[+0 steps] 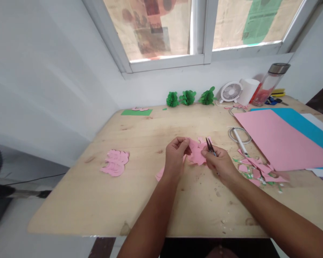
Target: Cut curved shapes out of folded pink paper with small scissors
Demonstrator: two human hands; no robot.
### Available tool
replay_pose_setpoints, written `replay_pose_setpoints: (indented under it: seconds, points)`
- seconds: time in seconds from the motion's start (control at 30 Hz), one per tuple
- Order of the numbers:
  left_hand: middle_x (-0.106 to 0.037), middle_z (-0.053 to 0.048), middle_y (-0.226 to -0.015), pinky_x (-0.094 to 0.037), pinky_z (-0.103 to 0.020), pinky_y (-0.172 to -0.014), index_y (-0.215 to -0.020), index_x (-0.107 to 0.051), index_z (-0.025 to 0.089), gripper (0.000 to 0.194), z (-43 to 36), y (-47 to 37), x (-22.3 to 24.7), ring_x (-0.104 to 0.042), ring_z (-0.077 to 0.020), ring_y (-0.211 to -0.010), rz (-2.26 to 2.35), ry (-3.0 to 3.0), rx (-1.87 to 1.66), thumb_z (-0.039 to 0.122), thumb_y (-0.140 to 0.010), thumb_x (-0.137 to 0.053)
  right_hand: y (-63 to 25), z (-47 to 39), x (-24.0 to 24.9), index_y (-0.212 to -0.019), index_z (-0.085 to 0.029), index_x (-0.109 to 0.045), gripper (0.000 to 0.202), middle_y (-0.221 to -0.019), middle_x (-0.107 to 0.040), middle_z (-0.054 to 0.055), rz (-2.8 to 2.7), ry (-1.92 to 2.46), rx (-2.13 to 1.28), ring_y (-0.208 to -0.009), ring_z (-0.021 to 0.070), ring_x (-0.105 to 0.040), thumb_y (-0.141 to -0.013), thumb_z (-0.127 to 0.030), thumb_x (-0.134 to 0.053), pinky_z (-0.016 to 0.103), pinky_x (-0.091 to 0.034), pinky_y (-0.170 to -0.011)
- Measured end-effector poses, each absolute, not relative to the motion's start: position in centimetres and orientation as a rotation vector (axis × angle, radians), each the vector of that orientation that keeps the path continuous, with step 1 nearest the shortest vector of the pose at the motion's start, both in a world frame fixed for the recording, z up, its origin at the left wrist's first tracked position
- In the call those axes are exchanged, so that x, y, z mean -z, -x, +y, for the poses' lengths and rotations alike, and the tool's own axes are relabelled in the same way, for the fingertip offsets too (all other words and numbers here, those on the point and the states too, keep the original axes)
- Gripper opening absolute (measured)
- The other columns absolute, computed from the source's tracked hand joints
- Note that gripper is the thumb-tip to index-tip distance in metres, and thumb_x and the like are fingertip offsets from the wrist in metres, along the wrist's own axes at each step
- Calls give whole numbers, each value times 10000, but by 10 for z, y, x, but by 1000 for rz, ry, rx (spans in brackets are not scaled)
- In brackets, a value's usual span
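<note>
A piece of pink paper with a cut, wavy outline is held up over the middle of the table. My left hand pinches its left edge between thumb and fingers. My right hand has a small pair of scissors in its grip, blades pointing up and away, while its thumb and finger touch the paper's right side. Another pink paper piece lies partly hidden beneath my left forearm. To the left rests a stack of cut pink paper shapes.
Pink and green paper scraps lie right of my right hand, near a white pen-like tool. Large coloured sheets cover the table's right side. Along the wall stand green paper figures, a small fan and a bottle.
</note>
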State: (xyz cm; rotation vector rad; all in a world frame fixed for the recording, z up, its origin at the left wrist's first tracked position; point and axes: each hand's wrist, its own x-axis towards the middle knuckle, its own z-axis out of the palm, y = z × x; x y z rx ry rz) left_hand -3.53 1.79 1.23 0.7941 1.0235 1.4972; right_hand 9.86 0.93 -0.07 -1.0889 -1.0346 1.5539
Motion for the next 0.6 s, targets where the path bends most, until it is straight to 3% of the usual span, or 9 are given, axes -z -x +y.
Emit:
replay_pose_setpoints:
  seconds: [0.4,0.6]
  points:
    - [-542,-3,-516,-375,-220,-457,-694,-599,123,199,16,33,-8,-479,-90,-449,1080,-1022,-1182,307,-642,-653,-102,13,3,-659,-174,-516,241,-408,-303,-99,-972,1080,-1474,-338,45,-231,-670,-350,-680,209,-141,-349]
    - [-532,-3,-473,-347,-221,-427,-594,-590,127,192,14,29,-10,-446,-86,-412,1131,-1119,-1099,305,-650,-637,-102,15,8,-671,-171,-513,229,-403,-313,-99,-968,1049,-1452,-343,44,-247,-701,-344,-660,204,-154,-354]
